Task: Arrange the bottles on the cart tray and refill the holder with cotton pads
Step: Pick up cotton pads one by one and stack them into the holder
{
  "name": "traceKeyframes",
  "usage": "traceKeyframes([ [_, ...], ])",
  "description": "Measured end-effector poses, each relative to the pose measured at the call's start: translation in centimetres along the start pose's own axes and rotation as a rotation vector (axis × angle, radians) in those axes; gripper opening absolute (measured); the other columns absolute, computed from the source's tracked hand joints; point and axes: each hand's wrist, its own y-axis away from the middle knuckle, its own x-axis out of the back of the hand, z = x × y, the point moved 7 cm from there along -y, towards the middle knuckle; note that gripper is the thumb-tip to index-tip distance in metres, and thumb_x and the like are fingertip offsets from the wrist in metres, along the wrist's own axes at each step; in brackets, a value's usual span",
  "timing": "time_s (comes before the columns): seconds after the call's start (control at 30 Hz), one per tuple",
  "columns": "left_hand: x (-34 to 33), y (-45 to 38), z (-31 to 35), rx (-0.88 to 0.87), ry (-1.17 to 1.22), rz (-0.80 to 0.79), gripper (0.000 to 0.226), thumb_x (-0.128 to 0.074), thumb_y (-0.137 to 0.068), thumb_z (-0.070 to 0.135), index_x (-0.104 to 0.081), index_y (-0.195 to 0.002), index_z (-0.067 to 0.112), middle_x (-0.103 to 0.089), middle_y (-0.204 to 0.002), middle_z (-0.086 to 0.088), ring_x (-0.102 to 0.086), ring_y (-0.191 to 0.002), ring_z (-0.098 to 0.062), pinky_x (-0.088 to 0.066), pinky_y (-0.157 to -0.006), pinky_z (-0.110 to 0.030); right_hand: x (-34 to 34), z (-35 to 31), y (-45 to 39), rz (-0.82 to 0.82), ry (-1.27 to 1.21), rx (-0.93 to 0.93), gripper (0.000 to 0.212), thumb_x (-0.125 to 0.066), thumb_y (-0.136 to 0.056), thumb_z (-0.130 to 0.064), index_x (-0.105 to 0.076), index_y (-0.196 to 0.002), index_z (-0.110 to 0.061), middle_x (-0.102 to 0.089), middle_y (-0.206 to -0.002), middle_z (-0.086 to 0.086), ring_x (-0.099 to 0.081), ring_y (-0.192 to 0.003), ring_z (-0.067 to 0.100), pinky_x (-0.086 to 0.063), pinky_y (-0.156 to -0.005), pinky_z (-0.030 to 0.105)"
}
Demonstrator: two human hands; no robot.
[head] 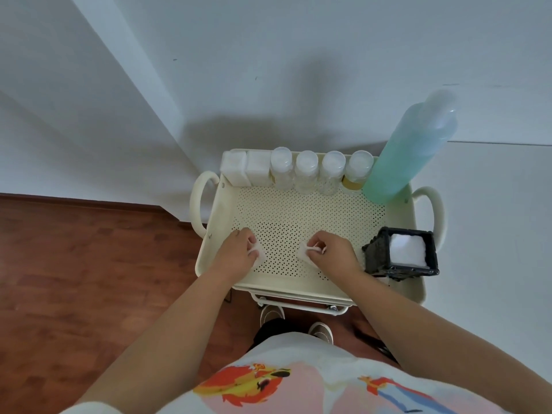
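You are pinching cotton pads [310, 250] off the cart tray [298, 216] — left hand [239, 249], right hand [330, 249] | holder [401, 252] beside your right, nearly full | risk: loose grip is likely dropping pads — overstuffing may be spilling them

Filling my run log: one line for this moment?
left hand pinches cotton pad | right hand pinches cotton pad | holder part-filled | bottles lined up

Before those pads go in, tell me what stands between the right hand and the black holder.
Nothing visible. The right hand pinches cotton pads over bare perforated tray; the black holder stands to its right, top open, already holding white pads. The bottles line the far edge, off that path.
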Motion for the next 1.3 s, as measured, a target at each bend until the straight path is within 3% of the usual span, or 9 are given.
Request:
traceKeyframes([
  [0.13, -0.2, -0.2, -1.3, 0.092, 0.062, -0.049, 0.017, -0.064, -0.085, 0.017, -0.059, -0.098, 0.025, -0.056, -0.082, 0.007, -0.054, -0.075, -0.008, -0.035, -0.061, -0.017, 1.6, -2.5, 2.7, 0.05, -0.107, 0.095, 0.028, -0.061, -0.085, -0.01, -0.063, -0.078, -0.037, -0.061, -0.082, -0.012, -0.051, -0.057, 0.0, -0.037, -0.047, 0.007],
  [0.3, 0.0, -0.2, 0.0, -0.03, -0.078, -0.03, 0.006, -0.057, -0.086, 0.016, -0.057, -0.089, 0.021, -0.047, -0.095, 0.003, -0.052, -0.085, -0.018, -0.04, -0.077, -0.03, 5.4, -4.8, 6.2, 0.106, -0.249, 0.179, 0.03, -0.064, -0.083, -0.007, -0.069, -0.079, -0.036, -0.06, -0.079, -0.015, -0.052, -0.062, -0.006, -0.039, -0.053, 0.007],
  [0.5, 0.8, 0.6, 0.9, 0.059, 0.262, 0.005, 0.021, -0.064, -0.085, 0.021, -0.046, -0.088, 0.032, -0.057, -0.089, 0.01, -0.057, -0.078, -0.011, -0.038, -0.059, -0.021, 11.1, -3.9, 8.4, 0.197, -0.384, 0.183, 0.031, -0.066, -0.085, -0.004, -0.073, -0.083, -0.035, -0.06, -0.065, -0.016, -0.044, -0.046, 0.002, -0.037, -0.044, 0.01],
  [0.6, 1.3, 1.5, 2.3, 0.097, 0.471, 0.066, 0.027, -0.074, -0.079, 0.023, -0.05, -0.083, 0.034, -0.062, -0.085, 0.006, -0.06, -0.072, -0.012, -0.044, -0.061, -0.024, 13.8, -2.7, 8.8, 0.242, -0.288, 0.167, 0.039, -0.062, -0.089, -0.006, -0.07, -0.089, -0.043, -0.065, -0.088, -0.014, -0.05, -0.056, 0.0, -0.04, -0.052, 0.006],
  [0.73, 1.4, 2.5, 5.6, 0.034, 0.62, 0.057, 0.017, -0.075, -0.08, 0.021, -0.062, -0.076, 0.03, -0.066, -0.083, 0.006, -0.063, -0.073, -0.015, -0.059, -0.071, -0.038, 17.5, 0.4, 9.4, 0.358, -0.353, 0.087, 0.044, -0.06, -0.09, -0.007, -0.068, -0.092, -0.05, -0.061, -0.069, -0.004, -0.044, -0.054, 0.009, -0.039, -0.056, 0.02],
  [0.83, 1.3, 3.0, 8.1, -0.005, 0.633, 0.045, 0.018, -0.071, -0.084, 0.016, -0.072, -0.08, 0.034, -0.071, -0.09, 0.014, -0.066, -0.075, -0.016, -0.057, -0.075, -0.032, 19.7, 1.9, 9.9, 0.434, -0.41, 0.051, 0.038, -0.064, -0.087, -0.01, -0.06, -0.096, -0.046, -0.07, -0.072, -0.004, -0.052, -0.054, 0.005, -0.04, -0.054, 0.023],
  [0.93, 1.0, 3.2, 10.4, -0.021, 0.653, 0.017, 0.024, -0.068, -0.086, 0.013, -0.076, -0.086, 0.036, -0.074, -0.093, 0.009, -0.062, -0.066, -0.021, -0.052, -0.061, -0.023, 20.4, 2.7, 9.7, 0.41, -0.319, 0.006, 0.033, -0.067, -0.085, -0.017, -0.048, -0.093, -0.044, -0.072, -0.074, -0.011, -0.053, -0.053, -0.001, -0.039, -0.054, 0.022],
  [1.03, 1.1, 3.5, 12.7, -0.056, 0.7, -0.007, 0.028, -0.069, -0.086, 0.011, -0.077, -0.084, 0.038, -0.074, -0.089, 0.005, -0.056, -0.055, -0.005, -0.044, -0.046, -0.017, 20.2, 2.9, 9.1, 0.328, -0.204, -0.009, 0.032, -0.067, -0.084, -0.018, -0.045, -0.092, -0.041, -0.07, -0.071, -0.017, -0.049, -0.05, -0.001, -0.039, -0.054, 0.022],
  [1.3, 0.6, 3.8, 17.0, -0.122, 0.873, -0.076, 0.031, -0.071, -0.084, 0.007, -0.078, -0.083, 0.037, -0.073, -0.095, 0.003, -0.068, -0.087, -0.012, -0.058, -0.074, -0.029, 19.1, 2.9, 8.7, 0.351, 0.01, 0.035, 0.031, -0.068, -0.082, -0.021, -0.047, -0.098, -0.038, -0.064, -0.071, -0.014, -0.053, -0.065, -0.002, -0.035, -0.056, 0.02],
])
